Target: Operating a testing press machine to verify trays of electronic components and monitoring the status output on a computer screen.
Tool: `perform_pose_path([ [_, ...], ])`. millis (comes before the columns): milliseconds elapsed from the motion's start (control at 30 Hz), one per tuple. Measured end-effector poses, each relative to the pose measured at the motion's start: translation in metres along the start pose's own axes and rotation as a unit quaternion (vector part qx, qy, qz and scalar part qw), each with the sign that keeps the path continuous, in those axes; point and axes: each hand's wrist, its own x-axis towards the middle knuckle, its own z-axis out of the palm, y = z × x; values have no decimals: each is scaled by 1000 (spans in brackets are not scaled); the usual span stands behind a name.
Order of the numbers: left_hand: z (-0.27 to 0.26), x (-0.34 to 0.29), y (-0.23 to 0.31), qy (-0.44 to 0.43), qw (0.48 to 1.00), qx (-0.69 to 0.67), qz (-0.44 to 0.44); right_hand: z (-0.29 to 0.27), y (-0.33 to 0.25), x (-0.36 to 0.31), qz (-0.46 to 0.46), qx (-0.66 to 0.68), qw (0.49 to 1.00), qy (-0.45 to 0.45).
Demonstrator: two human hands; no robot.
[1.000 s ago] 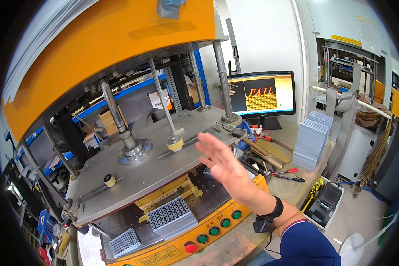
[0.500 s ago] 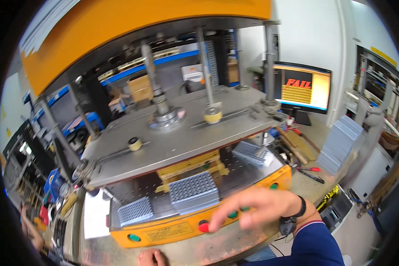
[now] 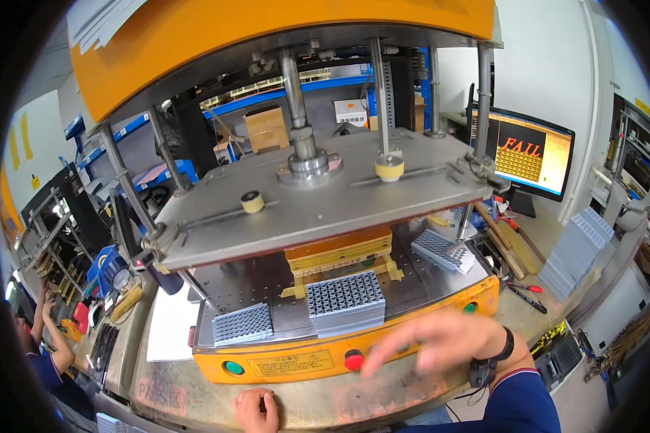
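My right hand [image 3: 440, 340] is raised in front of the orange press base, its fingers apart, slightly blurred and empty. Its fingertips are just right of a red push button [image 3: 353, 360]; whether they touch it I cannot tell. Down on the bench edge rests my left hand [image 3: 257, 410], fingers curled in, with nothing visible in them. Behind the hands, a stack of blue-grey perforated trays [image 3: 345, 302] stands at the front of the press bed, before a yellow fixture [image 3: 343, 252]. Flatter stacks of similar trays lie to the left [image 3: 243, 324] and right [image 3: 442, 250].
A heavy steel plate [image 3: 238, 231] on upright posts hangs over the bed. Green buttons [image 3: 233, 368] sit on the base front. At right are a monitor [image 3: 531, 155], a tall stack of blue-grey pieces [image 3: 574, 252] and pens [image 3: 527, 296]. Another person's arm [image 3: 61, 346] shows far left.
My view has shifted, so the press appears further right in the picture. More of my left hand shows at the bench edge. My right hand stays close to the red button.
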Motion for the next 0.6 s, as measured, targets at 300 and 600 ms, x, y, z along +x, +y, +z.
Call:
perform_pose_path([
  [300, 3, 1, -4, 13, 1000, -24, 3, 55, 17, 13, -39, -225, 955, -189],
  [600, 5, 7, -4, 94, 978, 186, 16, 52, 20, 13, -46, -256, 948, -185],
])
